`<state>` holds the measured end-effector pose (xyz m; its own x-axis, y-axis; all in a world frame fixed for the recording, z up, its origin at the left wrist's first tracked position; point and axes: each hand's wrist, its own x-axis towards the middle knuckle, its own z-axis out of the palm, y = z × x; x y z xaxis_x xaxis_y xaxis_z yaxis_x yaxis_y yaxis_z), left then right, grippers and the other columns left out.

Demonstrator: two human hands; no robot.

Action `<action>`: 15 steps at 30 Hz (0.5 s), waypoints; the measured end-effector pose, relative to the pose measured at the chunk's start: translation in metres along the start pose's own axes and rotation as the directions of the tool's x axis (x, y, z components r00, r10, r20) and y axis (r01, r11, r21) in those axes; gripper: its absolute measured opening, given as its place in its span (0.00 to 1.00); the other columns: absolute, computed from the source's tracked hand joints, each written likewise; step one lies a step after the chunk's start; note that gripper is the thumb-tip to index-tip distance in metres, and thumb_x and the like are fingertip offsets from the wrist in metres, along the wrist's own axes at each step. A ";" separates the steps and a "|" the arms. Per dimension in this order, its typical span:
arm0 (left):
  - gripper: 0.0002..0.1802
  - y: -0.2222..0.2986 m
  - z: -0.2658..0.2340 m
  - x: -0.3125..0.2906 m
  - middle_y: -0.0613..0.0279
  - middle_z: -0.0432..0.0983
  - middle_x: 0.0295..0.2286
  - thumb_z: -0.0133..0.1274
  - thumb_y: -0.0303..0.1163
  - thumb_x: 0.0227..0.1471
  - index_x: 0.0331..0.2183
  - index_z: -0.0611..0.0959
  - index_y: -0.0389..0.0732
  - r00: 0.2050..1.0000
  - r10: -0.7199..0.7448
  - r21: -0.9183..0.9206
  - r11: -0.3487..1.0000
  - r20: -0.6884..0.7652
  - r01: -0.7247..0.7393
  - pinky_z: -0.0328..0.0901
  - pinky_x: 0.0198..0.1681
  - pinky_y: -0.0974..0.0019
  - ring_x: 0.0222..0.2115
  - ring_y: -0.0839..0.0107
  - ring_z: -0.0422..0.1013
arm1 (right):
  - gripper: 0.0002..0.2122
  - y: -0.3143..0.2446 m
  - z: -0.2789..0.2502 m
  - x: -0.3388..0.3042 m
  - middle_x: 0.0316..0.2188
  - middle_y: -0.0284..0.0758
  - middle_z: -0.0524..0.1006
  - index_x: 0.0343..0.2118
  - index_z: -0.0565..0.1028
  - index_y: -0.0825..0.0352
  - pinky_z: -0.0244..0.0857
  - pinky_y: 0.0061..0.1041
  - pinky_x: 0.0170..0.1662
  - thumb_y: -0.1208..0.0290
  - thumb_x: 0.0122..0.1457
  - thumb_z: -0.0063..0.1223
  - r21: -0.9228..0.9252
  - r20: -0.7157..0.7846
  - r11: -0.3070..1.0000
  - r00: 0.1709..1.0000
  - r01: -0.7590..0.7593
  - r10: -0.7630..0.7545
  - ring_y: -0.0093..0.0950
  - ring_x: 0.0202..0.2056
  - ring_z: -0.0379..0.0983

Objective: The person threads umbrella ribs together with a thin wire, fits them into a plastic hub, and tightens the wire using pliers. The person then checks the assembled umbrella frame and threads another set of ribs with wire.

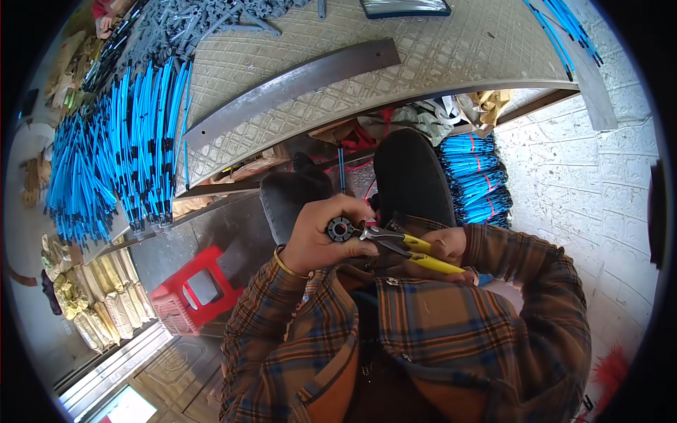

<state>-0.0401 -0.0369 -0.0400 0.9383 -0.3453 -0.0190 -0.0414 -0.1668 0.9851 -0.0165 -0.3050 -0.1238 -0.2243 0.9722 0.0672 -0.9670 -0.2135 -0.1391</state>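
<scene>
My left hand (310,236) is closed around a black round part (340,228) with a notched rim and a hole in its middle. My right hand (449,245) grips pliers with yellow handles (438,264). The metal jaws (377,233) point left and lie by the thumb and forefinger of my left hand, close to the round part. What the jaws touch is too small to make out. Above my left hand, thin blue rods (342,168) show between my knees; whether they join the part I hold cannot be told.
Ahead stands a patterned table (451,60) bearing a flat metal bar (293,88), a heap of grey plastic pieces (187,28) and many blue rods (144,134) at the left. Bundled blue rods (476,180) lie below its right end. A red stool (204,289) stands left, a white brick wall (564,190) right.
</scene>
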 end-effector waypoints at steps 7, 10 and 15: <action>0.27 -0.007 -0.006 -0.004 0.63 0.73 0.29 0.70 0.34 0.27 0.32 0.75 0.38 0.990 -0.071 -0.082 0.995 -0.121 0.061 0.65 0.39 0.71 0.33 0.74 0.71 | 0.30 -0.053 0.020 0.003 0.18 0.40 0.70 0.50 0.58 0.73 0.68 0.21 0.20 0.56 0.52 0.54 -0.823 -0.128 0.566 0.956 0.047 -0.264 0.28 0.17 0.70; 0.27 0.003 -0.007 0.001 0.63 0.73 0.29 0.70 0.36 0.27 0.31 0.76 0.38 0.972 -0.230 -0.168 0.961 -0.052 0.219 0.64 0.39 0.71 0.32 0.74 0.71 | 0.31 -0.076 0.053 -0.008 0.30 0.42 0.71 0.51 0.57 0.73 0.68 0.26 0.31 0.60 0.51 0.56 -0.516 -0.457 0.793 0.887 -0.324 0.065 0.29 0.30 0.71; 0.27 -0.008 -0.013 -0.002 0.64 0.73 0.28 0.70 0.37 0.27 0.31 0.75 0.38 0.998 -0.013 -0.054 0.998 0.068 0.017 0.64 0.38 0.73 0.31 0.75 0.70 | 0.29 -0.057 0.045 0.000 0.37 0.41 0.72 0.51 0.58 0.72 0.69 0.29 0.38 0.64 0.51 0.56 -0.263 -0.430 0.898 0.876 -0.353 0.218 0.31 0.38 0.72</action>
<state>-0.0371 -0.0225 -0.0453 0.9132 -0.4053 -0.0434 -0.0072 -0.1224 0.9925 0.0328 -0.2972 -0.0710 -0.3557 0.8464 -0.3964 -0.7572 -0.5096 -0.4086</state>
